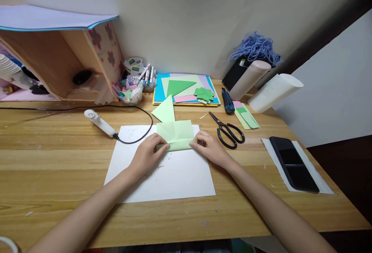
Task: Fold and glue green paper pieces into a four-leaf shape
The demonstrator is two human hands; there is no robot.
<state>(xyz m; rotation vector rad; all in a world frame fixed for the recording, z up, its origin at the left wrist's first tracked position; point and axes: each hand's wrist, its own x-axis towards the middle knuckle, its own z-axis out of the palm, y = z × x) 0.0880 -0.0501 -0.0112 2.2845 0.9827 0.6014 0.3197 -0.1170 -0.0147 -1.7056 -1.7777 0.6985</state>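
A pale green sheet of paper (175, 131) lies over the upper part of a white sheet (177, 179). Its near edge is turned up into a narrow folded strip, and a crease runs down its middle. My left hand (148, 150) pinches the left end of that strip between thumb and fingers. At the right end, my right hand (212, 148) pinches the strip in the same way. Just behind the paper is a light green folded triangle (165, 110). Black-handled scissors (228, 131) lie open to the right of my right hand.
A white corded tool (100, 123) rests at left, its black cable looping near the white sheet. Behind are stacked coloured papers (159, 94), a green paper clover (204, 95), a utility knife (227, 102) and a tub of scraps (129, 92). A phone (293, 164) lies at right.
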